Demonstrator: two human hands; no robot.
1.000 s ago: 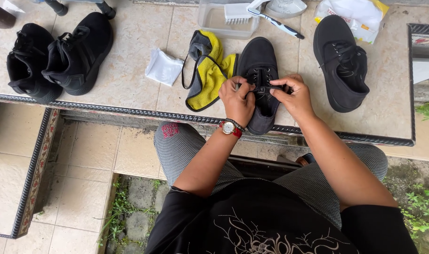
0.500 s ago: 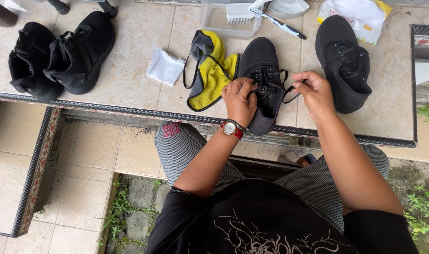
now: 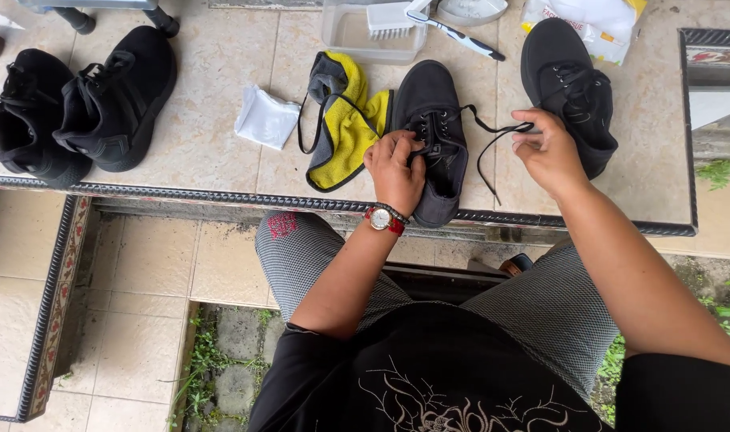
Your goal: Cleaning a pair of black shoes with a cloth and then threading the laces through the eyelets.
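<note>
Pinching the tongue of a black shoe (image 3: pixel 435 140) at the tiled ledge's (image 3: pixel 221 160) edge, the left hand (image 3: pixel 395 170) is steadying it. The right hand (image 3: pixel 549 152) is gripping its black lace (image 3: pixel 493 132), drawn taut sideways. Farther back, a yellow cloth (image 3: pixel 350 128) and another shoe (image 3: pixel 569 80) are lying.

Centre shoe (image 3: pixel 437 136): black, black lace (image 3: pixel 493 132). Upper-right shoe (image 3: pixel 569 80): black. Upper-left pair (image 3: pixel 81 104): black throughout. Cloth (image 3: pixel 349 124), centre: yellow with grey patch and dark edging. Packet (image 3: pixel 265 118) left of it: white. Table (image 3: pixel 197 72): beige marbled tiles, dark patterned border. Watch (image 3: pixel 381 218): red strap, pale dial. Trousers (image 3: pixel 533 308), lower centre: fine grey-white check. Shirt (image 3: pixel 429 376), bottom: black, pale branching print. Brush (image 3: pixel 391 18), top: white bristles.
</note>
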